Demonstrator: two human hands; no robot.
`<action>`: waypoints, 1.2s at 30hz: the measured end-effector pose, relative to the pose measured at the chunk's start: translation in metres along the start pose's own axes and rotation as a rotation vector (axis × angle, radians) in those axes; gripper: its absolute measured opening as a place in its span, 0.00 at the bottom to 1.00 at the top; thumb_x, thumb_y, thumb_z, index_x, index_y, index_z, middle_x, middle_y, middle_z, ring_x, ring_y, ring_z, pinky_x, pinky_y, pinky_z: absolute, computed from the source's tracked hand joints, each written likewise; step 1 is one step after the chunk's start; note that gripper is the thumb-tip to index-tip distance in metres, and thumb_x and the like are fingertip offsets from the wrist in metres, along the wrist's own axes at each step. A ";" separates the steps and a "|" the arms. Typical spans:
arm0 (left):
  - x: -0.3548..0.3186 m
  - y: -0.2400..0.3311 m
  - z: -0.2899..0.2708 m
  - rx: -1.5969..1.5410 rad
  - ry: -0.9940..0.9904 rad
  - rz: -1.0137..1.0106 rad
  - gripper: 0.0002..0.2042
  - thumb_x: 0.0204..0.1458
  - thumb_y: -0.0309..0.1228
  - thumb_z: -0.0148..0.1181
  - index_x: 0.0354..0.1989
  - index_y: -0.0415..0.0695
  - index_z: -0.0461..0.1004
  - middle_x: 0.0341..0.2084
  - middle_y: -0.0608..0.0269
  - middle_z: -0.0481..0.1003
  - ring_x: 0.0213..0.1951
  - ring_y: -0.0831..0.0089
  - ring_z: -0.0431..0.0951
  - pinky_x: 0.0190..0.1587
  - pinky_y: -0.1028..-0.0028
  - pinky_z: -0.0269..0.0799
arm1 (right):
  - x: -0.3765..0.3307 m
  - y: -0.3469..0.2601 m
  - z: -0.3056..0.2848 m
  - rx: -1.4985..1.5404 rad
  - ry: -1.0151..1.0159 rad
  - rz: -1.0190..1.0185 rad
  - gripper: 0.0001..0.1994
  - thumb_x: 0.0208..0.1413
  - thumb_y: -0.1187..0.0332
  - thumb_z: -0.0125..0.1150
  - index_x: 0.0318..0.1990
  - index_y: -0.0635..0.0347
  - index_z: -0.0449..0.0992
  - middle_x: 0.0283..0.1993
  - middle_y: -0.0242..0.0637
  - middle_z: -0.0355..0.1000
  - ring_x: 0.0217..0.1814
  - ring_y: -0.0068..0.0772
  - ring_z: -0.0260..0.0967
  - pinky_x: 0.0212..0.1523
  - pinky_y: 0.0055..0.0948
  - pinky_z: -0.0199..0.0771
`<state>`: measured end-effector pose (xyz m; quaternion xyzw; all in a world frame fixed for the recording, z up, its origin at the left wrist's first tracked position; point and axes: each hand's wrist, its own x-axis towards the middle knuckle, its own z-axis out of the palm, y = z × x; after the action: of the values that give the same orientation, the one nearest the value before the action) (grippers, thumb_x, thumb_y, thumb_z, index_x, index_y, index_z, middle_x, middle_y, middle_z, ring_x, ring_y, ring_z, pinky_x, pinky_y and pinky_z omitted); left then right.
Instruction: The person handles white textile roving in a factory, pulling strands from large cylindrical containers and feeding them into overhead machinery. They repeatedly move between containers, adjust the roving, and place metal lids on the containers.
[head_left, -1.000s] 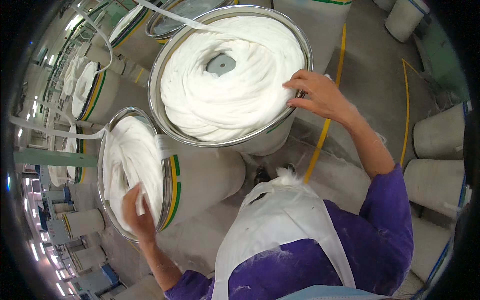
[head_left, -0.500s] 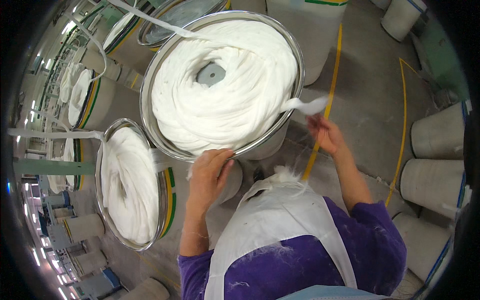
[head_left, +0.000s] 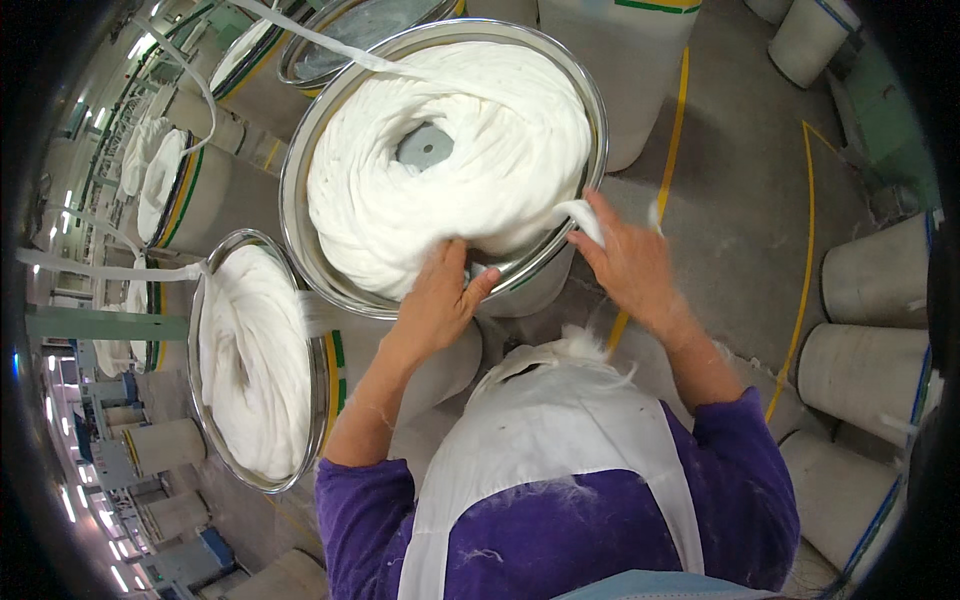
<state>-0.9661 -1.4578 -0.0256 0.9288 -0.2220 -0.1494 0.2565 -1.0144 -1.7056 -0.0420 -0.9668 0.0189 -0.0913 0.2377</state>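
A large round can (head_left: 296,235) with a shiny metal rim holds coiled white fibre sliver (head_left: 480,110), with a grey disc (head_left: 425,147) showing in the coil's central hole. My left hand (head_left: 438,300) reaches over the near rim, fingers stretched out and pressed against the coil, thumb spread; a gap shows between coil and rim beside it. At the right rim, my right hand (head_left: 635,265) has the loose sliver end (head_left: 582,215) between thumb and fingers. A wisp of it sticks out beyond the hand.
Another can of sliver (head_left: 255,370) stands close on the left, a strand (head_left: 110,268) running off it. A further strand (head_left: 320,38) rises from the large can to the upper left. Several cans (head_left: 865,365) line the right side, past yellow floor lines (head_left: 808,250).
My left hand has moved from the rim onto the coil, pushing its edge inward. My right hand has come up and left to the rim, where the loose sliver end now lies within its grasp.
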 end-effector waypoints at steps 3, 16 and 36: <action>-0.005 -0.010 0.011 0.002 0.211 0.059 0.35 0.59 0.41 0.52 0.69 0.37 0.46 0.66 0.38 0.50 0.68 0.44 0.48 0.68 0.61 0.45 | -0.024 -0.005 -0.004 0.032 -0.012 -0.142 0.22 0.56 0.56 0.59 0.55 0.56 0.71 0.26 0.42 0.75 0.26 0.48 0.72 0.30 0.41 0.71; -0.010 -0.018 0.031 0.037 0.380 0.129 0.32 0.54 0.28 0.55 0.67 0.37 0.50 0.63 0.38 0.55 0.65 0.44 0.55 0.65 0.58 0.53 | 0.044 -0.031 -0.022 -0.356 -0.352 -0.446 0.26 0.52 0.45 0.58 0.35 0.64 0.79 0.37 0.47 0.76 0.40 0.48 0.73 0.44 0.42 0.70; 0.005 -0.025 -0.019 0.352 0.549 0.018 0.14 0.53 0.30 0.54 0.45 0.35 0.66 0.34 0.38 0.74 0.36 0.40 0.74 0.41 0.49 0.68 | 0.013 -0.039 -0.032 0.421 -0.556 -0.428 0.15 0.63 0.57 0.49 0.37 0.59 0.73 0.22 0.44 0.68 0.24 0.46 0.68 0.28 0.40 0.65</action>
<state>-0.9460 -1.4337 -0.0243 0.9624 -0.1751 0.1497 0.1436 -1.0077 -1.6872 0.0062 -0.8672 -0.2666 0.1241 0.4019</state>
